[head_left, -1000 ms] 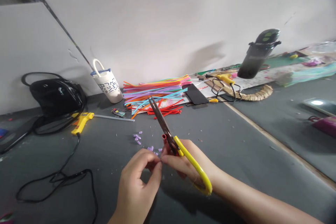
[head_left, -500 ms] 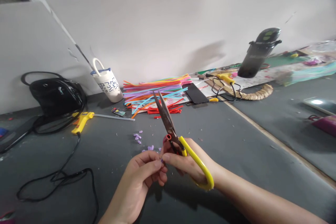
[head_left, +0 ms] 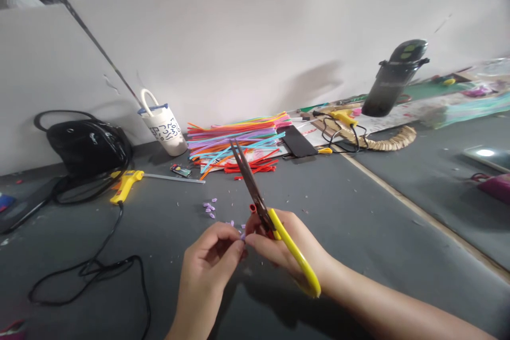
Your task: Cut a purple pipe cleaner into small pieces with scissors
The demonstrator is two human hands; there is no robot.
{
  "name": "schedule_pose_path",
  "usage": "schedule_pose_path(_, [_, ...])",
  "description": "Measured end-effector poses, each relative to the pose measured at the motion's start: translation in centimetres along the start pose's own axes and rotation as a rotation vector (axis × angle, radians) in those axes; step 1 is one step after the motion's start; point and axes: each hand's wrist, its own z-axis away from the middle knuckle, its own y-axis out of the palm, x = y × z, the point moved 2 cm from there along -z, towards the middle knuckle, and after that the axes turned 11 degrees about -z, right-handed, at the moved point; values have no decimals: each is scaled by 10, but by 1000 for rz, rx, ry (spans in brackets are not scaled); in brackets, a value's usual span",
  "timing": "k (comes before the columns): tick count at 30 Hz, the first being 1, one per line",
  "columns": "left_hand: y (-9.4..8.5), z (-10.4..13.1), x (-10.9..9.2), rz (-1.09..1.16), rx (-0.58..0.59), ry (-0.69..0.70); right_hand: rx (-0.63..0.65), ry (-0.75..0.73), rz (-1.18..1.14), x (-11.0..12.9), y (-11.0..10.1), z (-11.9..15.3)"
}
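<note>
Yellow-handled scissors rest in my right hand, blades nearly together and pointing up and away. The thumb and fingertips of that hand also meet my left hand. Between the two hands' fingertips is a small purple piece, mostly covered by the fingers. My left hand is closed in a pinch on it. A short red tube end shows beside the scissor blades, above my right fingers. Several small purple pieces lie on the dark table just beyond my hands.
Colourful pipe cleaners are stacked at the back beside a black phone. A yellow glue gun trails its cord on the left, near a black bag and a white tumbler. A dark bottle stands back right.
The scissor blades have come closer together. My left hand has shifted slightly up, and the purple piece at the fingertips shows more. At upper left, the other person has moved further out of view.
</note>
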Motion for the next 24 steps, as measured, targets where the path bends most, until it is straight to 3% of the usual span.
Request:
schedule_pose_path(4, [1,2,-2,-111,5,87,-15,-62,35,-1,-1,1])
schedule_pose_path(10, [-1,2,0,-97,81,48,15,-81,64,-1,-2,0])
schedule_pose_path(18, [-2,6,-10,-353,31,235,-21,-121,147,-1,-1,2])
schedule_pose_path(20, [-1,5,-9,-309,56,155,-6,-117,178,-1,-1,1])
schedule_pose_path(24, [2,1,-4,-80,114,-131,4,-145,258,1,-2,1])
